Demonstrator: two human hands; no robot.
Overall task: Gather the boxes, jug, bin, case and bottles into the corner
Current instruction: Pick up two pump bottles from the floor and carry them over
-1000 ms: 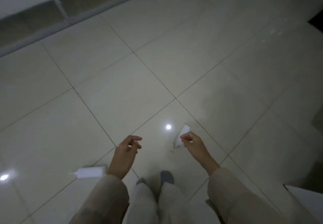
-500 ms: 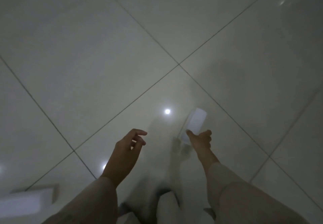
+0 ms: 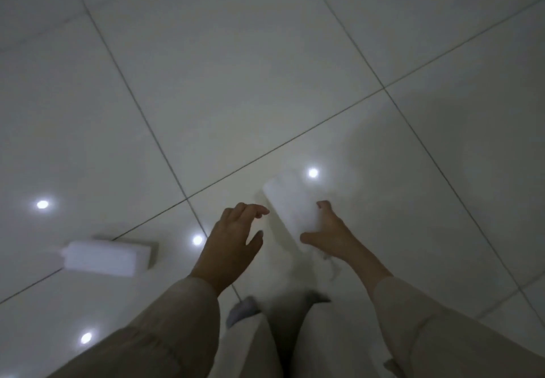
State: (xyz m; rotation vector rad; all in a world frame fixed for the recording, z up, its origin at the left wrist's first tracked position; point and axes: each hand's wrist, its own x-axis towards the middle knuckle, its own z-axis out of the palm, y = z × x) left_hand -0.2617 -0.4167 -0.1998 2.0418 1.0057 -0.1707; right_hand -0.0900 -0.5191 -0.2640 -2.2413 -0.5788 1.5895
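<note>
A: Head view looked straight down at the floor point(image 3: 265, 53), pale glossy tiles with dark grout lines and ceiling lights mirrored in them. Which step was in hand?

B: Picking up a white box point(image 3: 290, 208), I judged. It lay flat on the tile just ahead of the feet, blurred, rectangular and plain. The right hand point(image 3: 330, 236) was spread against its near end, thumb toward one side and fingers toward the other. It touched the box, but no grip had formed yet.

A: And the left hand point(image 3: 233, 242)?

B: Released, fingers loosely bent, holding nothing, just beside the box.

A: Anything else to gather?

B: A second box point(image 3: 109, 255), white, lying on its side well to the left. The corner was out of view.

A: What did the next move call for?

B: Probably closing the right fingers round the box, then lifting.
</note>
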